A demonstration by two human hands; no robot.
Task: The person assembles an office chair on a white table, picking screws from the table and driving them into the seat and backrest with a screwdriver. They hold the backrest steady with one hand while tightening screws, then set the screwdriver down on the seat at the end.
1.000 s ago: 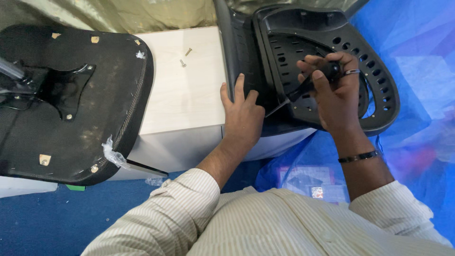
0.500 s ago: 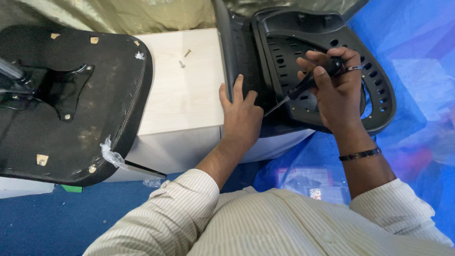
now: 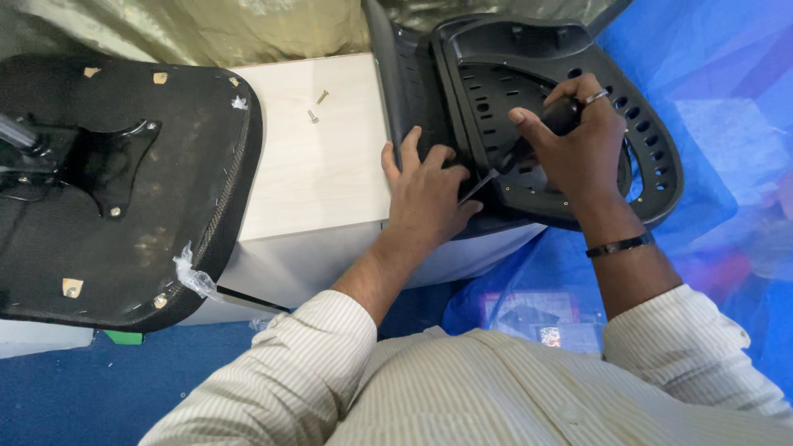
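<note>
From the head camera, your left hand [image 3: 425, 186] lies flat, fingers spread, on the black chair backrest shell [image 3: 529, 116] resting on the bench [image 3: 318, 173]. Your right hand [image 3: 578, 149] is clenched around a screwdriver [image 3: 516, 157], its tip seemingly at the shell's lower edge.

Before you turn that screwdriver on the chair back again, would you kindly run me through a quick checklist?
1. Right hand grips the screwdriver handle: ok.
2. Left hand lies flat on the black plastic chair back, steadying it: ok.
3. Screwdriver tip seated in a screw head: cannot tell, the left hand's fingers hide it.
4. Chair back fully supported: not ok, it overhangs the white table edge.
5. Spare screws within reach on the table: ok.
6. Upturned seat base apart from both hands: ok.
</note>
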